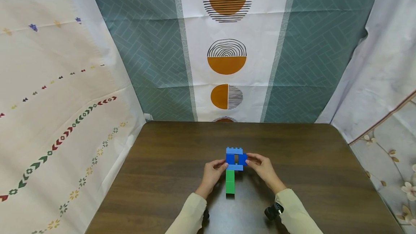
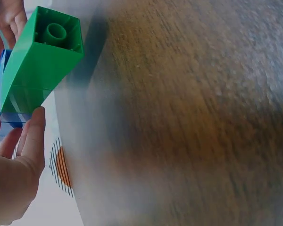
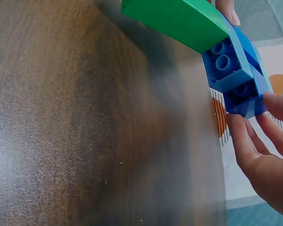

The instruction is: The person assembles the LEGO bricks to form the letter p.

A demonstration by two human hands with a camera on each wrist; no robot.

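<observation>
Both hands hold one upright assembly of toy building blocks above the table. Two green blocks [image 1: 230, 181] stack at its bottom; the left wrist view shows the hollow underside of the lower green block [image 2: 56, 35]. Above them sit a light blue block [image 1: 234, 167], two dark blue blocks [image 1: 230, 159] with a gap between, and another light blue block [image 1: 234, 151] on top. My left hand [image 1: 212, 176] grips the left side at the blue blocks. My right hand [image 1: 264, 170] pinches the right dark blue block [image 1: 242, 159], which juts out past the light blue ones.
The brown wooden table [image 1: 162, 165] lies beneath, with the assembly's shadow on it. A patterned teal and white cloth [image 1: 156, 64] hangs behind the far edge. Pale cloths [image 1: 65, 82] hang at either side.
</observation>
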